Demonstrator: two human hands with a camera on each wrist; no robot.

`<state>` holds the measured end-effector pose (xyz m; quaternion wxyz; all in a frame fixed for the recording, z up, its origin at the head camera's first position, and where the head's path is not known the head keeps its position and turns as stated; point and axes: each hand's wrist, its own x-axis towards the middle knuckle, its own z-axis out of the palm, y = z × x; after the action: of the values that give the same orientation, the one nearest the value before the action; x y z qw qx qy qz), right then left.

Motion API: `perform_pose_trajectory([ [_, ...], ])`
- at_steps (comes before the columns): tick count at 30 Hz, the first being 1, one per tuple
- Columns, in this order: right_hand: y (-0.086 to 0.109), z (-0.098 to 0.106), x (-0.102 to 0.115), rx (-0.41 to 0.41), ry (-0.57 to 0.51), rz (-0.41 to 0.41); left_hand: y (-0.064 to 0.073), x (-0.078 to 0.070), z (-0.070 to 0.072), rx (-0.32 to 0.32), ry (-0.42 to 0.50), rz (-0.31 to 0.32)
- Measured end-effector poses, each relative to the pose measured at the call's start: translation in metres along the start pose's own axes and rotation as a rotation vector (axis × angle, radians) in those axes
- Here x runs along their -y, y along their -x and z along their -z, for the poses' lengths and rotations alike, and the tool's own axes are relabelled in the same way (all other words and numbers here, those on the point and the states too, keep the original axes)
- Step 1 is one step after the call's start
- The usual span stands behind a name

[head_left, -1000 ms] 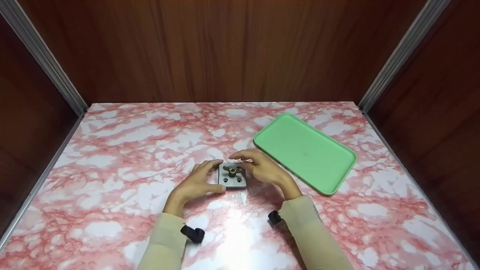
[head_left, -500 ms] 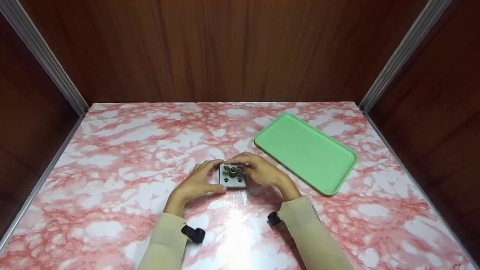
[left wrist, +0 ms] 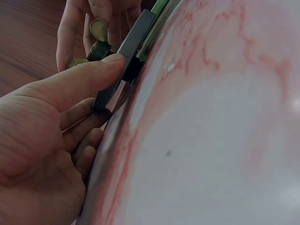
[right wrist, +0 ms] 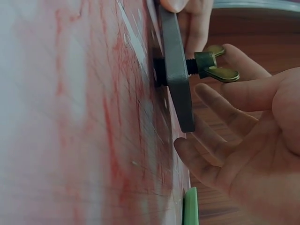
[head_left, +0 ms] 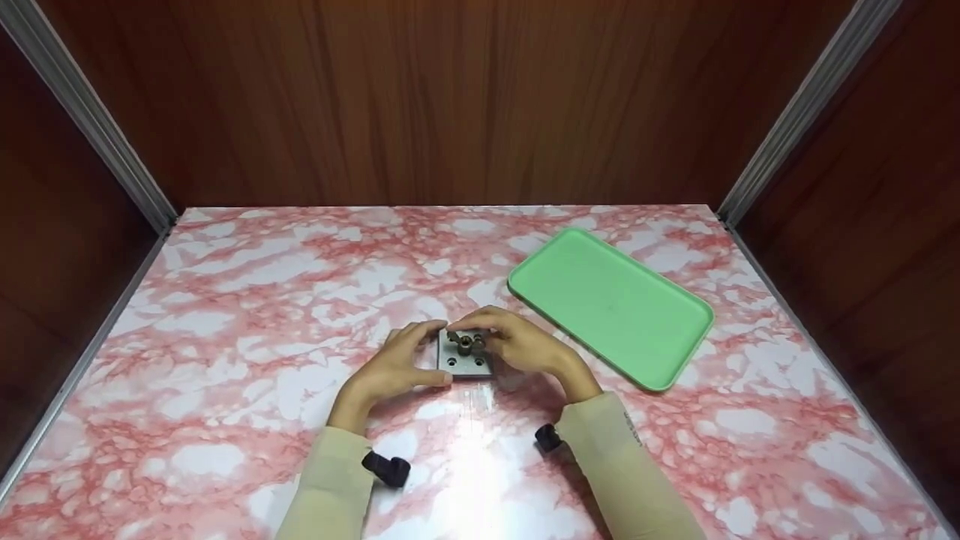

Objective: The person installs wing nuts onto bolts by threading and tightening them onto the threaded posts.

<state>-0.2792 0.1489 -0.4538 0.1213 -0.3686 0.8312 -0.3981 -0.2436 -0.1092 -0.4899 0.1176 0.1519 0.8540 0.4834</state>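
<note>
A grey square metal plate (head_left: 466, 365) with several holes is raised a little off the table on a black bolt head seen beneath it. A threaded bolt (right wrist: 191, 66) sticks up through the plate and carries a brass-coloured wing nut (right wrist: 206, 64), with a gap between nut and plate. My left hand (head_left: 390, 367) grips the plate's left side, thumb on the near edge and fingers on the far edge. At the wing nut, my right hand (head_left: 525, 341) has its thumb and forefinger on the wings. Its other fingers spread beside the plate's right edge.
A green tray (head_left: 611, 307) lies angled on the table, to the right of and beyond the plate. The table (head_left: 225, 300) has a red and white marbled top. Brown wood panels (head_left: 420, 97) stand at the back and sides.
My right forefinger has come down and to the left, towards the wing nut. The nut's wings have turned slightly. My left hand and the plate have stayed in place.
</note>
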Motion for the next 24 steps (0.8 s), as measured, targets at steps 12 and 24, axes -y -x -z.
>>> perform_pose_trajectory([
  [12,0.0008,0.0004,-0.0015,0.007,0.006,-0.028,-0.0002,0.0013,-0.0005,-0.005,0.013,-0.006],
  [24,0.0041,0.0010,-0.0007,0.002,-0.028,-0.056,0.0015,-0.0019,-0.0006,-0.003,-0.002,-0.001],
])
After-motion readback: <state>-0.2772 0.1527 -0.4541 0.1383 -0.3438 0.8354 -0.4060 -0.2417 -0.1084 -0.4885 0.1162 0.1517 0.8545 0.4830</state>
